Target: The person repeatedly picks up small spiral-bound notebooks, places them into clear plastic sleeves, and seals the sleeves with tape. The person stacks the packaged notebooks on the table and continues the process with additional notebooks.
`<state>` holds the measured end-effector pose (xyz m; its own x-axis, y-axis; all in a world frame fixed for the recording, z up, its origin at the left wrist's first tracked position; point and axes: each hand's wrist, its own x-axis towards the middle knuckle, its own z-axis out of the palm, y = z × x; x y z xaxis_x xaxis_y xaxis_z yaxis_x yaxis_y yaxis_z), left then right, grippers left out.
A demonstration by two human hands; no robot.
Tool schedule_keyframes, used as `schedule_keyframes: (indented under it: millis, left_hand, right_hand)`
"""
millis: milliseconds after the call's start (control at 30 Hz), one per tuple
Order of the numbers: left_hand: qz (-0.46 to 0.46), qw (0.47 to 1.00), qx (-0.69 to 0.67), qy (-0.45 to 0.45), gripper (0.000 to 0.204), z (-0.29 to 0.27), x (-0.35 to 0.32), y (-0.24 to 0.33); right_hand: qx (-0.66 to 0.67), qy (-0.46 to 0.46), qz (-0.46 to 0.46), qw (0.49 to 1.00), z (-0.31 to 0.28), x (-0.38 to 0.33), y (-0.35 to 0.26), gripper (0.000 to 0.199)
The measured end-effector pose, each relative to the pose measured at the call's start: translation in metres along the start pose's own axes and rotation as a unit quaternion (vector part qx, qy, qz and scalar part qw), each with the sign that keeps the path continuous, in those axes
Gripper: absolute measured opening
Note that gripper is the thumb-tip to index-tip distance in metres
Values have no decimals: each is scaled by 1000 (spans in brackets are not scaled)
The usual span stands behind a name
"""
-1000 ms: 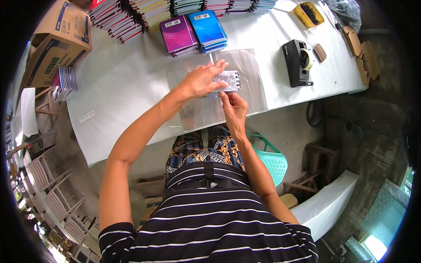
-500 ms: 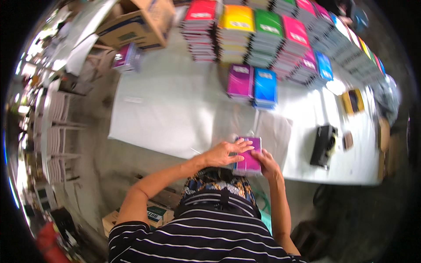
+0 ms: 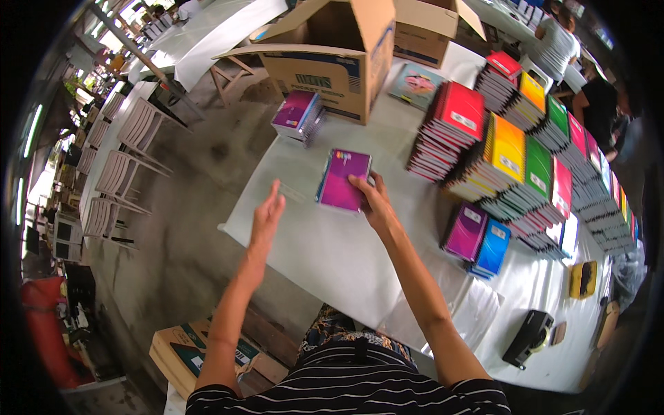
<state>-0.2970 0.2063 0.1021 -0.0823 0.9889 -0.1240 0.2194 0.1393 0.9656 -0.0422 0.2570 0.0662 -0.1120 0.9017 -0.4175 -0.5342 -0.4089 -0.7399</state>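
A purple spiral notebook [image 3: 339,183] is above the left part of the white table, gripped along its right side by my right hand [image 3: 374,199], thumb on the cover. Whether it touches the table I cannot tell. My left hand [image 3: 265,216] is off the notebook, held at the table's left edge with fingers stretched and nothing in it. Beyond the notebook, a small stack of purple notebooks [image 3: 296,116] stands at the table's far left corner. Nearer the middle, a purple notebook stack [image 3: 464,232] and a blue notebook stack [image 3: 492,247] sit side by side.
Tall stacks of red [image 3: 458,111], yellow [image 3: 506,153] and green notebooks [image 3: 538,169] fill the right. An open cardboard box [image 3: 318,76] stands behind the purple stack. A black tape dispenser [image 3: 528,339] and clear plastic sheets [image 3: 456,297] lie at the near right. People work far right.
My hands have moved left and away from me, with the purple notebook in my right hand. My left hand has let go of it. The view has turned left.
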Motion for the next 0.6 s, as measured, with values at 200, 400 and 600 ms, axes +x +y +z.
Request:
schedule_keyframes:
  millis: [200,400,600]
  left_hand:
    - [-38,998,-40,-30,85,-83,213,22]
    - [-161,949,-222,-153,76,-65,357,-9]
    - [-167,941,-191,-224,59,-45,354,-18]
  right_hand:
    - [48,-25,-46,997,134,108,-37,87]
    - [-73,-58,-166,982,160,204,-32,81]
    - [-93,-90,-76,989,147,213,9,112]
